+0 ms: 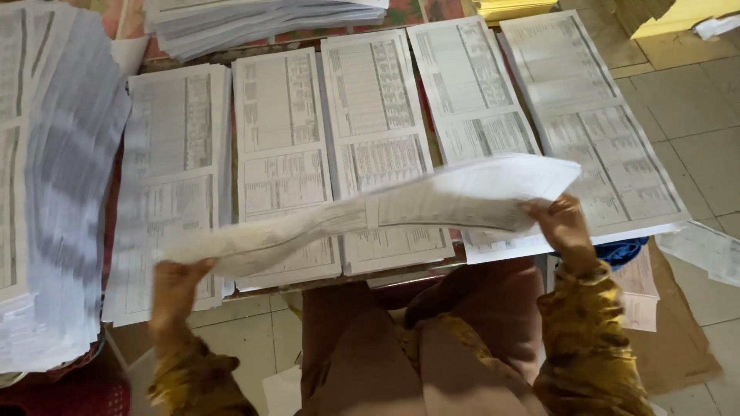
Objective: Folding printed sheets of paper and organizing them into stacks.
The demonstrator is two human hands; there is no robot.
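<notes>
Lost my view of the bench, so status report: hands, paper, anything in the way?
Left hand and right hand each grip the sheaf of printed sheets, lifted above five stacks. Nothing blocking.

Printed sheets (370, 212), held: motion-blurred, print too faint to tell. Left hand (176, 286): fingertips hidden under them. Fanned paper pile (54, 185), table's left edge: smeared, cut by the picture's left edge. Paper stack (262, 19), far edge: cropped at top. Table (432, 150): surface almost wholly covered by paper stacks.
</notes>
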